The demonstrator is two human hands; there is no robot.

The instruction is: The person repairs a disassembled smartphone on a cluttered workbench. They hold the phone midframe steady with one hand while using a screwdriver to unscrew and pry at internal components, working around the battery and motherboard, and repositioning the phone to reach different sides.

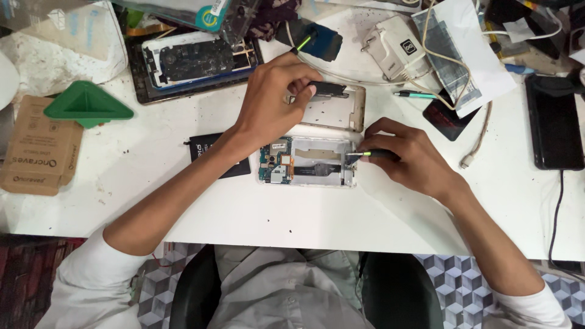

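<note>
Opened phone [308, 161] lies flat mid-bench, back off, circuit board showing at its left end. Right hand [405, 158] closed around a black tool [373, 154] with a green stripe, tip set at the phone's right end. Left hand [274, 100] above it, fingers pinched on a small black part [328, 89] over the detached back cover [332, 109], which lies just beyond the phone. Black battery [213, 152] beside the phone's left end, partly under the left forearm. Farther out on the white bench [304, 213]: a second opened phone [195, 61], green triangular holder [87, 103], brown cardboard boxes [39, 149], white charger [396, 49], dark phone [554, 122] at right.
</note>
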